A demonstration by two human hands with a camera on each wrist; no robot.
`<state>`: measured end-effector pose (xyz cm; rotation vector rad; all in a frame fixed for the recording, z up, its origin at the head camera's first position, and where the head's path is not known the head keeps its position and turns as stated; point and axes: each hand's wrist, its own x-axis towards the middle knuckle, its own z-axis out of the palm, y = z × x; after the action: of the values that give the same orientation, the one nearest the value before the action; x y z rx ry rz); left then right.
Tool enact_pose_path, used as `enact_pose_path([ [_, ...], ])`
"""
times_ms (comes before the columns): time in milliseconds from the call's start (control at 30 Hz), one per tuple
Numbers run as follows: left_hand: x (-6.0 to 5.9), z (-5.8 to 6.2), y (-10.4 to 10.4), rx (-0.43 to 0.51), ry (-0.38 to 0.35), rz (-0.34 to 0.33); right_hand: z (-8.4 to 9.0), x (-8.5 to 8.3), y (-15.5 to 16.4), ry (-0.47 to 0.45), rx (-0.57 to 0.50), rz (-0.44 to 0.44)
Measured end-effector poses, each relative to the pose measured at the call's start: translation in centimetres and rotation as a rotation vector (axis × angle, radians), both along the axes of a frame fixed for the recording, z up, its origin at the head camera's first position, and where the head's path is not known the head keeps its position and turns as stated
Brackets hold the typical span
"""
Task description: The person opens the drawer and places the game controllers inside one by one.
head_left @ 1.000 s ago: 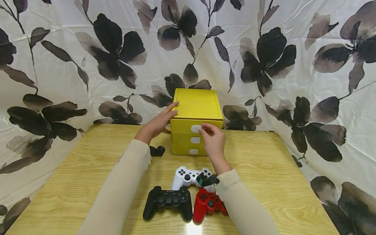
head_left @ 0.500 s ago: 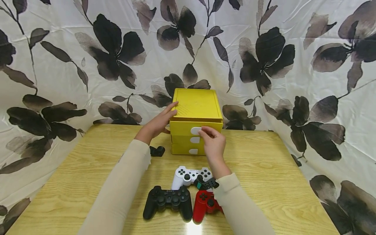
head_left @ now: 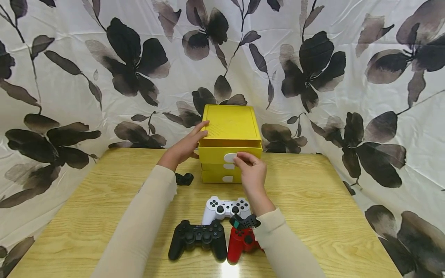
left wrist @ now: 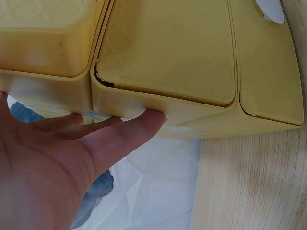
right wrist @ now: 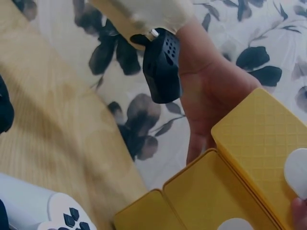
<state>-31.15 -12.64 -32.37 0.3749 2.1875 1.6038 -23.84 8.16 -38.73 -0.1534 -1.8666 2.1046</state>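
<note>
Top drawer of the yellow box is sliding out

The yellow drawer box (head_left: 230,133) sits at the far edge of the tabletop (head_left: 313,200), about the middle. Right hand (head_left: 252,173) has its grip pinched on the white tab (head_left: 230,157) of the top drawer (head_left: 222,154), and compared to a second ago that drawer front now sticks out past the two below it, with a dark gap under the lid, so it's opening. Left hand (head_left: 184,144) hasn't moved: fingers flat and relaxed against the box's left side, bracing it, not grasping. The white controller (head_left: 222,206), black controller (head_left: 198,237) and red controller (head_left: 243,239) near the front edge are where they were.
</note>
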Motion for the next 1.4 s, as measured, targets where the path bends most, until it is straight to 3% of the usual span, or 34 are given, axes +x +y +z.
enact_pose_path([
  [333, 0.0, 0.0, 0.0, -0.013, 0.009, 0.002, -0.3, 1.0, -0.4, 0.036, 0.117, -0.039],
  [600, -0.4, -0.4, 0.0, -0.031, 0.009, 0.016, -0.2, 1.7, -0.4, 0.037, 0.120, -0.050],
  [900, -2.3, -2.5, -0.3, -0.046, 0.043, 0.029, 0.0, 2.8, -0.3, 0.003, 0.125, -0.056],
  [1400, -2.4, -2.6, -0.4, -0.051, 0.042, 0.045, 0.0, 4.5, 0.0, 0.003, 0.144, -0.062],
])
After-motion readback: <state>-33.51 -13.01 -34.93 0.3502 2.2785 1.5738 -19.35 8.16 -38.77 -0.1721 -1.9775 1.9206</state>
